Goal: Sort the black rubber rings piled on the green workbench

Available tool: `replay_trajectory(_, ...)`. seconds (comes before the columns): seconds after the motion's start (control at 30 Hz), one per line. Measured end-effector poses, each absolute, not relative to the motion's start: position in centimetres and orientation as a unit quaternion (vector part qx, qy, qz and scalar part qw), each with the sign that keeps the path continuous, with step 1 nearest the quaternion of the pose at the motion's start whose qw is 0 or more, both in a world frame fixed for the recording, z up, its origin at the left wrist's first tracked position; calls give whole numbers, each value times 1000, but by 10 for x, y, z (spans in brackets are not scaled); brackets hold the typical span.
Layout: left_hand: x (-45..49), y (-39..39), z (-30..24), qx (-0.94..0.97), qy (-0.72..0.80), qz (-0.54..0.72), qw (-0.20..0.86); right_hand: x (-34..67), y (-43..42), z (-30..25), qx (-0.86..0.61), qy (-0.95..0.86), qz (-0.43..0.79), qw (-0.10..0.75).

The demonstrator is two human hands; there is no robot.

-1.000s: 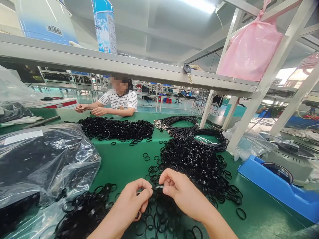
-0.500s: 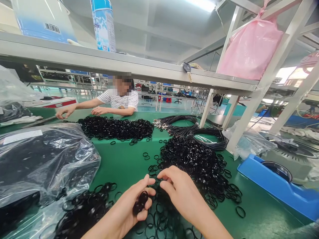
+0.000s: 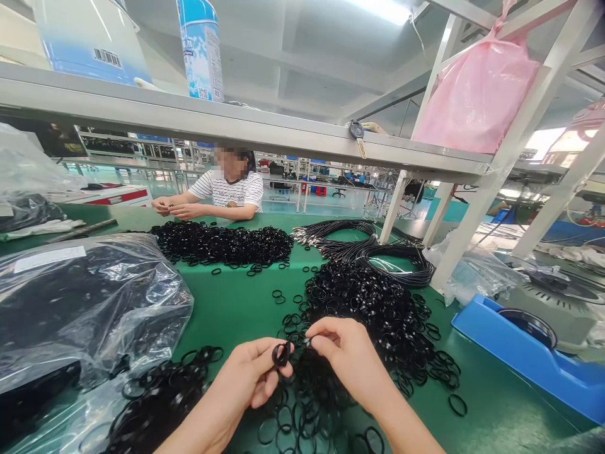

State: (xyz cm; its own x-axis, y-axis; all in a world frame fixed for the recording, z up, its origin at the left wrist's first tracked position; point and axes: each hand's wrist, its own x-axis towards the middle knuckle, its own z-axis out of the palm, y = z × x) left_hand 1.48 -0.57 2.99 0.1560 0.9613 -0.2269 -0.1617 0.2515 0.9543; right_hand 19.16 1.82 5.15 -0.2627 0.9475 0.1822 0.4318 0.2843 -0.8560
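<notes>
My left hand [image 3: 255, 372] is closed around a few black rings [image 3: 282, 355], held between thumb and fingers. Just to its right, my right hand [image 3: 347, 353] pinches thumb and forefinger together on a small dark piece [image 3: 309, 341], seemingly the edge of another black ring. The two hands are close but apart. Beneath them, loose black rings [image 3: 302, 422] lie scattered on the green table. A big heap of the same rings [image 3: 363, 302] spreads behind my right hand, and a further pile [image 3: 155, 403] is beside my left forearm.
A clear bag of black pieces [image 3: 94, 302] lies at left. Across the table [image 3: 227, 302], a person [image 3: 231, 189] sits behind another ring heap [image 3: 222, 244]. Coiled black cables [image 3: 340, 236] lie by the shelf post. A blue tape dispenser [image 3: 529, 366] stands at right, under a shelf [image 3: 283, 126].
My left hand has turned and brought the rings up to its fingertips. My right thumb and forefinger have closed together. The person opposite has drawn an outstretched hand back to the other.
</notes>
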Motion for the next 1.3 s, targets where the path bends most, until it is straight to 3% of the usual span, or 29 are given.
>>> replay_trajectory(0.2, 16, -9, 35, 403, 504, 452, 616, 195, 18, 51, -458, -715, 400, 346)
replay_trajectory(0.4, 17, -11, 31, 379, 448, 465, 663, 185, 11, 50, -440, -732, 384, 353)
replay_trajectory(0.77, 16, -7, 34, 408, 525, 474, 578, 192, 20, 51, -481, -705, 354, 383)
replay_trajectory(0.93, 16, -7, 38, 448, 552, 427, 559, 211, 18, 58, -450, -779, 329, 289)
replay_trajectory(1.13, 16, -3, 28, 480, 544, 423, 542, 209, 19, 50, -527, -830, 131, 129)
replay_trajectory(1.3, 17, -3, 19, 423, 474, 481, 604, 209, 26, 45, -541, -821, 114, 144)
